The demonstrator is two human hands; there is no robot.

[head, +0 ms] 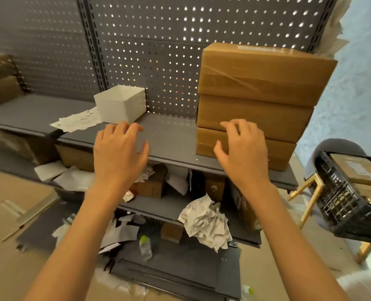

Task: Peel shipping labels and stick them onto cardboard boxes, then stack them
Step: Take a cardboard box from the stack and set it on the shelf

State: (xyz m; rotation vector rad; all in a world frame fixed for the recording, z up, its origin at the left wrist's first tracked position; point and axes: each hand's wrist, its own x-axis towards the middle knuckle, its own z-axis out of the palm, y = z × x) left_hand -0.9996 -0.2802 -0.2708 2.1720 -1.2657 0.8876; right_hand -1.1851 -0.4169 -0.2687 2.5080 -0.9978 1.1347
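Label sheets: white printed sheets lie flat on the shelf, up and to the left of the left fingertips and well apart from them; whether any label is peeled is too small to tell.
White bin: an open-topped bin stands just beyond the left fingertips, with one edge over the sheets.
Left hand: it hovers palm down over the grey shelf, fingers spread and loosely bent, holding nothing. Whether the tips touch the shelf cannot be told.
Gap on the shelf: bare grey surface lies between the two sets of fingers.
Right hand: it is palm down with fingers splayed and slightly curled, empty. Its fingertips lie over the front face of the box stack, at about the seam between the bottom and middle boxes; contact is not clear.
Box stack: three brown cardboard boxes sit one on another to the right of the right fingers, the top one turned slightly askew.
Black crate: far right of both hands, it holds more brown boxes.
Step in hand: judged from the empty hands and the built stack, a box seems placed and the person is between boxes.
Next move: likely a reach right to the crate for another box, or left for the sheets; peeling calls for a fingertip pinch at a label corner.
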